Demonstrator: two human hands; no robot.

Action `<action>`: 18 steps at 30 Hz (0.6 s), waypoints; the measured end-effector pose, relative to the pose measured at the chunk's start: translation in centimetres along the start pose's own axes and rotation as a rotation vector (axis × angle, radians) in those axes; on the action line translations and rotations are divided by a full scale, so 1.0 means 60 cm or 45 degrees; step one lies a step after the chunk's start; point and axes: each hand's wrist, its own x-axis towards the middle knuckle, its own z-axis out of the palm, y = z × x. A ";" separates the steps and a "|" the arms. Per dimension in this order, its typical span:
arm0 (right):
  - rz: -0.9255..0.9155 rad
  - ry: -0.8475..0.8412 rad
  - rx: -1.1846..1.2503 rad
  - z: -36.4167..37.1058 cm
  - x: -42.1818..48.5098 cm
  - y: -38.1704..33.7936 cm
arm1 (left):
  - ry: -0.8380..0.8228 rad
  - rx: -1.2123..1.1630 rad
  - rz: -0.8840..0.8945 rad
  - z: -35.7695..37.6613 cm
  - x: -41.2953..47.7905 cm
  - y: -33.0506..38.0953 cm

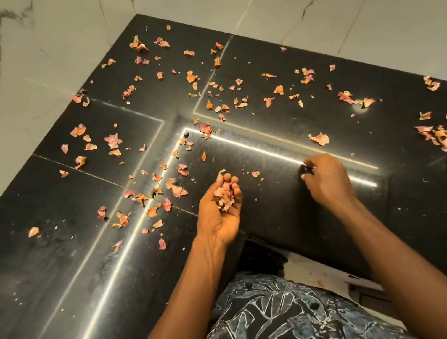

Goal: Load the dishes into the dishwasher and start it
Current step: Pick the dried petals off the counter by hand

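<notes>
Wall [27,68] – pale marble-look panels with grey veins, meeting in a corner at the top of the view and bordering the counter on two sides.

Counter [55,252] – glossy black stone, L-shaped and made of several slabs with thin seams. Bright streaks of reflected light [271,149] run along both legs of its inner edge.

Shirt [282,320] – dark with a pale leaf print, worn by the person, who stands in the inner angle of the counter. A strip of light floor [313,275] shows just beyond it.

Scattered petals [191,77] – dried, pink to orange, torn into small bits and strewn over most of the counter. They lie thickest around the middle seams and thinner towards the near left.

Heap of petals [440,136] – a loose cluster on the counter at the far right, well apart from both hands.

Left hand [219,210] – palm up above the counter's inner edge, fingers curled into a cup.

Right hand [326,177] – palm down on the counter beside the light streak, to the right of the left hand and apart from it. Its fingertips are bunched against the stone – whether they pinch a petal cannot be told.

Handful of petals [224,195] – pink bits piled in the cupped left hand, with one flake at the fingertips.
</notes>
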 end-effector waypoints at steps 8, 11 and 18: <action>-0.578 -0.218 -0.192 0.089 -0.061 -0.087 | 0.054 -0.041 0.145 -0.004 -0.018 0.037; -0.535 -0.148 0.034 0.084 -0.024 -0.091 | 0.046 -0.024 0.123 -0.002 -0.028 0.037; -0.792 -0.347 -0.216 0.072 0.006 -0.084 | 0.087 -0.069 0.103 -0.023 -0.031 0.027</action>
